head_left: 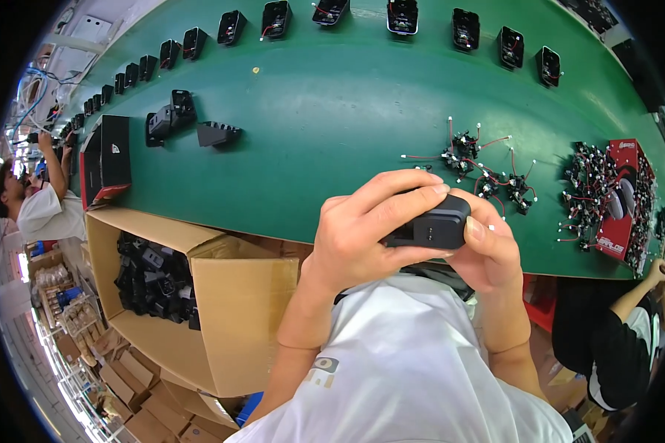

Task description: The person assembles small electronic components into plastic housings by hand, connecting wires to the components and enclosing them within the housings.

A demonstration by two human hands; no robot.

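Close in front of my body I hold a small black plastic housing [443, 224] above the table's near edge. My left hand [351, 232] grips it from the left, with its fingers over the top. My right hand [493, 247] closes on its right end, the thumb pressed against the corner. Two small contacts show on the housing's near face; its far side is hidden by my fingers. Just beyond my hands lie several small black parts with red wires [463, 148] and white connectors.
Black housings [403, 16] stand in a curved row along the green table's [310, 111] far side. Loose black pieces [174, 117] and a black-and-red box [109, 161] lie left. A cardboard box [247, 325] holds black parts. Wired parts [590, 188] pile against a red box [622, 238]. People work both sides.
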